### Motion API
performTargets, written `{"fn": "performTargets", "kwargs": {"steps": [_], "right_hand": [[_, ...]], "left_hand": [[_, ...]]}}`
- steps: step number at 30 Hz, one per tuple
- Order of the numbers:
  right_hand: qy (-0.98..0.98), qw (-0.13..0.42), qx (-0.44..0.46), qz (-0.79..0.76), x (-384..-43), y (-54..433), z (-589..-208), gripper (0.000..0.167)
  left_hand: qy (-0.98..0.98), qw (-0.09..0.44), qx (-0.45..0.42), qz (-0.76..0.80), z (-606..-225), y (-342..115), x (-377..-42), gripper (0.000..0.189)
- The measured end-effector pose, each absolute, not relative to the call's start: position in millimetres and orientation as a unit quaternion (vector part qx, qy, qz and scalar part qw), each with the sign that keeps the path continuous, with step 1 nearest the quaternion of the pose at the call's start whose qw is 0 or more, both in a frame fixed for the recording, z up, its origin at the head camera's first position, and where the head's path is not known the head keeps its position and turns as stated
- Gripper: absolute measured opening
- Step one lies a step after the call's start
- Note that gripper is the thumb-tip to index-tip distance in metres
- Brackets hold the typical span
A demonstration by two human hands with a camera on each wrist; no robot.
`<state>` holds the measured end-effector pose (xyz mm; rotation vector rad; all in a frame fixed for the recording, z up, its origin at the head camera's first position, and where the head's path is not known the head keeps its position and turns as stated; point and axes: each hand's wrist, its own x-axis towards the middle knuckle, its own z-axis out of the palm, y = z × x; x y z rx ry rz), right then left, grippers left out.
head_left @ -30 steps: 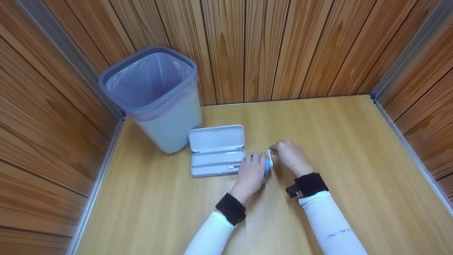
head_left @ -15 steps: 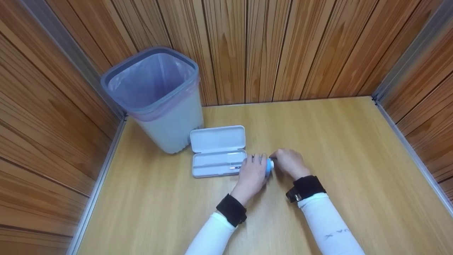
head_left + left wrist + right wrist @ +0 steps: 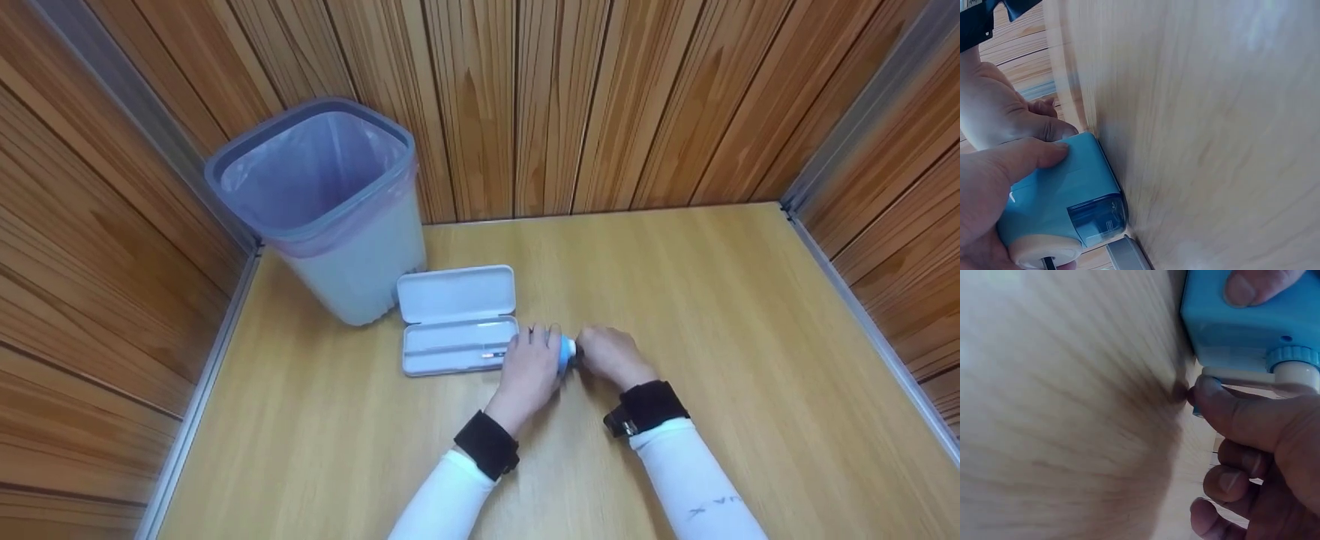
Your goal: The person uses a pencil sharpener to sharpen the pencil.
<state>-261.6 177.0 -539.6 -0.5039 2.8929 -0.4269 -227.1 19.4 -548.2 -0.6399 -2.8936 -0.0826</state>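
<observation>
A blue crank pencil sharpener (image 3: 1064,183) stands on the table, gripped from above by my left hand (image 3: 529,367). Its thumb lies along the blue body in the left wrist view. A dark pencil (image 3: 1049,262) sticks out of the pale round collar, and its far end (image 3: 493,355) lies over the pencil case. My right hand (image 3: 615,355) pinches the crank handle (image 3: 1241,377) between thumb and forefinger; the other fingers curl loosely. A clear dark-blue shavings drawer (image 3: 1099,218) shows on the sharpener's side. The open pale pencil case (image 3: 444,364) sits just left of the sharpener.
A lined waste bin (image 3: 360,277) stands behind and left of the case, close to its lid (image 3: 457,294). Wooden plank walls (image 3: 547,112) enclose the table (image 3: 712,300) at the back and both sides.
My right hand has swung the crank from pointing up and away down to a lower position, moving slightly toward me. The left hand keeps its hold on the sharpener.
</observation>
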Motion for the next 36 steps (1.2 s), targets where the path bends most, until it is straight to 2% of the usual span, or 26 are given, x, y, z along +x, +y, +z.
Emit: {"fn": "performTargets", "kwargs": {"steps": [11,17,22,30,33,36], "right_hand": [[0.962,0.113,-0.165,-0.185,-244,180,-539,0.014],[0.964,0.12,-0.152,-0.183,-242,183,-535,0.008],[0.96,0.13,-0.145,-0.203,-243,186,-522,0.026],[0.955,0.051,-0.16,-0.244,-241,180,-505,0.041],[0.946,0.034,-0.183,-0.264,-241,172,-504,0.046],[0.939,0.028,-0.22,-0.262,-242,163,-506,0.052]], "left_hand": [[-0.967,0.126,-0.221,-0.022,-548,19,-222,0.059],[-0.969,0.105,-0.221,-0.031,-544,20,-223,0.074],[-0.972,0.063,-0.218,-0.062,-535,17,-227,0.092],[-0.968,0.023,-0.226,-0.107,-520,-2,-226,0.101],[-0.968,0.014,-0.224,-0.111,-516,-13,-224,0.097],[-0.968,0.035,-0.22,-0.113,-516,-23,-221,0.085]]}}
